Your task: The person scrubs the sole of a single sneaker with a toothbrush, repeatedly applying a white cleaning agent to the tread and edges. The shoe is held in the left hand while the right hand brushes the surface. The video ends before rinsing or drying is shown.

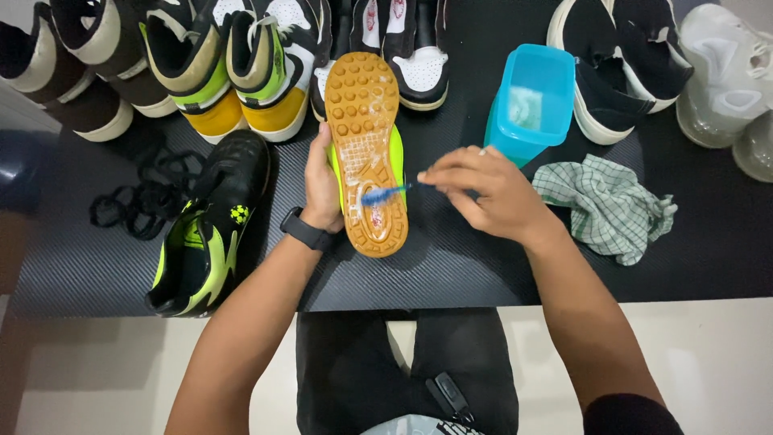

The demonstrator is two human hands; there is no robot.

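The right hand [487, 197] pinches a blue toothbrush [386, 193], bristles on the sudsy tan studded sole of a neon-green football shoe [366, 153], which the left hand [320, 189] grips along its edge, sole up, at the middle of the black ribbed mat [451, 266]. At two o'clock, just beside the knuckles, stands an open blue plastic tub [531, 101]; at three o'clock lies a crumpled green-checked cloth [612, 205]. The matching shoe [211, 229] lies at nine o'clock with loose black laces [141, 197] beyond – sneakers [266, 64] crowd twelve o'clock, leaving the mat's near edge free.

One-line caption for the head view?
Left hand holds an upturned shoe while right hand scrubs its soapy tan sole with a blue brush.
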